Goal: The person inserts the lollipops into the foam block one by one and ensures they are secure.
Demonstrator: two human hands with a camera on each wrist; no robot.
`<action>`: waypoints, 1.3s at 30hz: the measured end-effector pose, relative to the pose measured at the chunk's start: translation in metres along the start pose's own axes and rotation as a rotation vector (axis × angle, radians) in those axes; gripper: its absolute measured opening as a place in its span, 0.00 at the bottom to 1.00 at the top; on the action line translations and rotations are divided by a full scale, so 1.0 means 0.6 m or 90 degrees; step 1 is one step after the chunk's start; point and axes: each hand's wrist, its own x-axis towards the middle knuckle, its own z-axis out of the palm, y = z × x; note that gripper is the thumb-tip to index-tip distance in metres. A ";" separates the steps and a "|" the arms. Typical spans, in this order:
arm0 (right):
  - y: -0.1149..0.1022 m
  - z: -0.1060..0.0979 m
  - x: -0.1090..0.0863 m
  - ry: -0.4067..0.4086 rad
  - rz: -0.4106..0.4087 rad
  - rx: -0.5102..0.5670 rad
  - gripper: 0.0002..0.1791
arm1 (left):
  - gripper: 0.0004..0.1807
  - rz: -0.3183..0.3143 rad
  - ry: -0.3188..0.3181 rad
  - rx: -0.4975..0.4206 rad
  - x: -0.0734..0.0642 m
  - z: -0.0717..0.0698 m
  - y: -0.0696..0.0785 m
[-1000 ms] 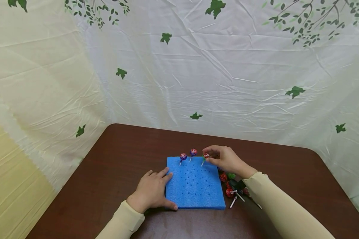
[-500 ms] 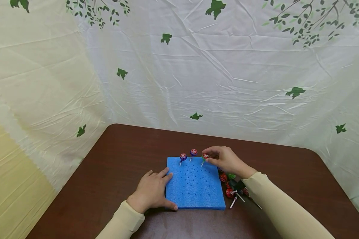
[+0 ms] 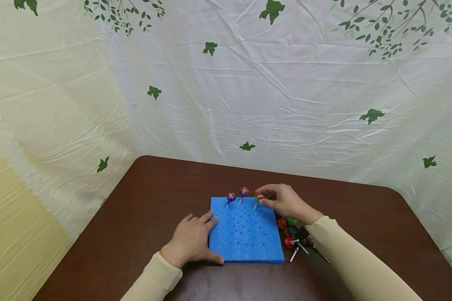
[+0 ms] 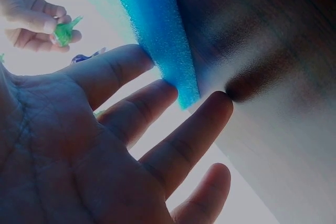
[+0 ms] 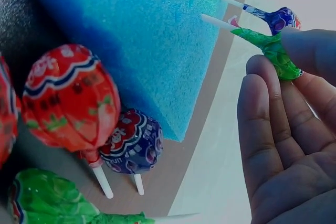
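Observation:
A blue foam block (image 3: 248,234) dotted with small holes lies on the table. My left hand (image 3: 190,242) rests at its left side with fingers spread, fingertips touching the edge. Over the far right part of the block, my right hand (image 3: 284,202) pinches a green-wrapped lollipop (image 5: 281,59) by its head between thumb and fingers. Its white stick points down to the foam; whether the tip is in a hole I cannot tell. Two purple-wrapped lollipops, one (image 3: 231,197) at the left and another (image 3: 244,192) farther back, stand upright by their sticks along the far edge.
Right of the block, partly under my right forearm, lies a pile of lollipops in red (image 5: 71,98), purple (image 5: 134,142) and green (image 5: 50,198) wrappers. The brown table (image 3: 165,179) ends at a hanging white cloth (image 3: 226,104) printed with leaves.
Almost nothing differs. The green lollipop in my right hand shifts very slightly, while both hands keep their places.

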 end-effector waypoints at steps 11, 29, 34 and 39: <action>0.002 -0.009 -0.002 0.005 -0.016 -0.003 0.21 | 0.62 0.000 -0.003 -0.002 0.003 0.000 0.002; 0.018 -0.061 -0.032 0.038 -0.003 -0.001 0.20 | 0.63 -0.008 -0.015 -0.002 0.005 -0.001 0.001; 0.037 -0.074 -0.056 0.060 0.003 -0.013 0.19 | 0.62 -0.008 -0.018 -0.002 0.005 0.000 0.001; 0.056 -0.078 -0.083 0.065 0.006 -0.029 0.18 | 0.62 -0.008 -0.019 0.000 0.006 0.001 0.002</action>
